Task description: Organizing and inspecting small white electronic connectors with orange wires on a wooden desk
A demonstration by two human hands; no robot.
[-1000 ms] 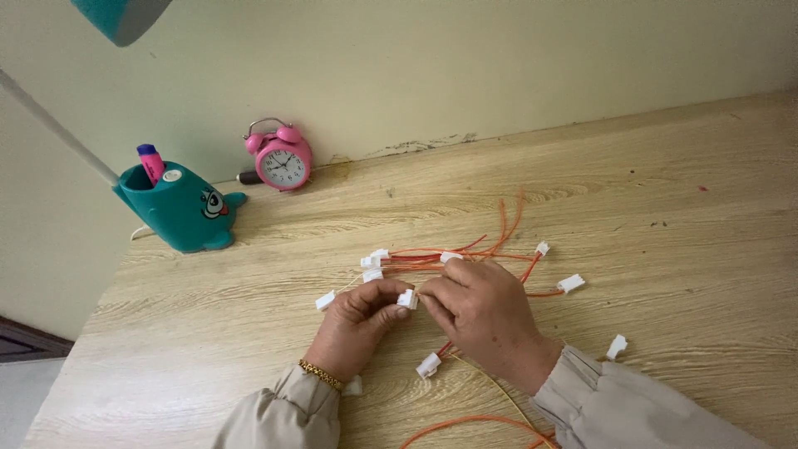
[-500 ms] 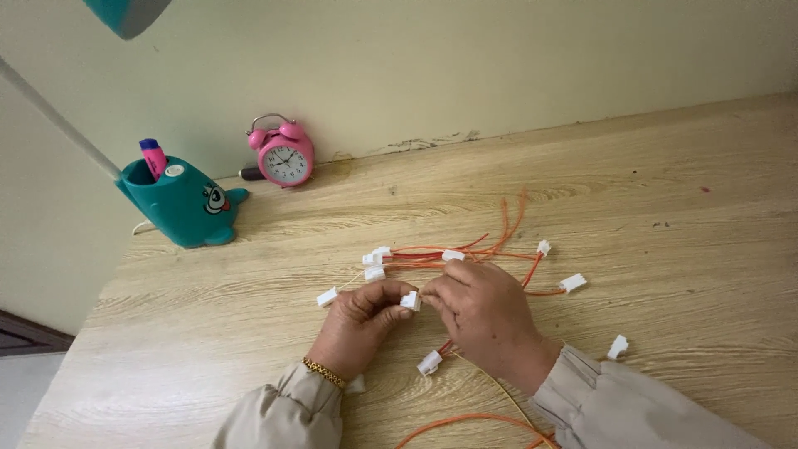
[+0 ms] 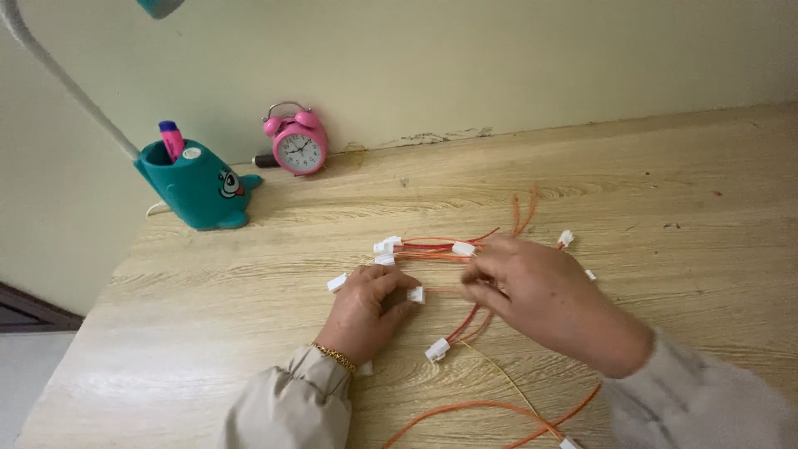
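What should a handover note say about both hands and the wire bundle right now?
Left hand: pinching a white connector at its fingertips, resting on the wooden table.
Right hand: laid over the orange wires, fingertips near that connector; its grip is hidden.
Things: wires fan out between the hands; loose white plugs lie at their ends, one near the wrists.
Done: nothing visibly joined.
Left: bundle remains spread out.
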